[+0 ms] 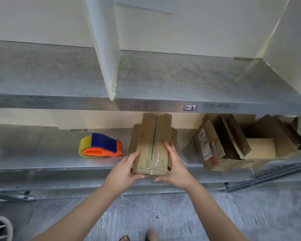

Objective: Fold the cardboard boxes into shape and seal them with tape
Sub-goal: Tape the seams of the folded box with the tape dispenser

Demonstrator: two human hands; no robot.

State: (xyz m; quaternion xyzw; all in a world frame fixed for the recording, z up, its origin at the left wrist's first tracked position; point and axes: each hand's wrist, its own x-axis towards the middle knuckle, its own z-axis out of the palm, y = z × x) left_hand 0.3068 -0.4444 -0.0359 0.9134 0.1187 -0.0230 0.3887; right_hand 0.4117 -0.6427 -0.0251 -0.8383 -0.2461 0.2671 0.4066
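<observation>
A small brown cardboard box [152, 141] stands on the lower metal shelf [42, 153], its top flaps closed along a middle seam with clear tape over it. My left hand [127, 168] grips its left side and my right hand [174, 166] grips its right side, thumbs under the near edge. A tape dispenser [101, 145], orange and blue with a yellowish roll, lies on the shelf to the box's left, apart from it.
To the right on the same shelf sit open cardboard boxes [221, 145] with flaps up. An upper metal shelf [163, 80] with a white divider [104, 49] overhangs; a label [190, 107] is on its edge. Grey floor [181, 214] lies below.
</observation>
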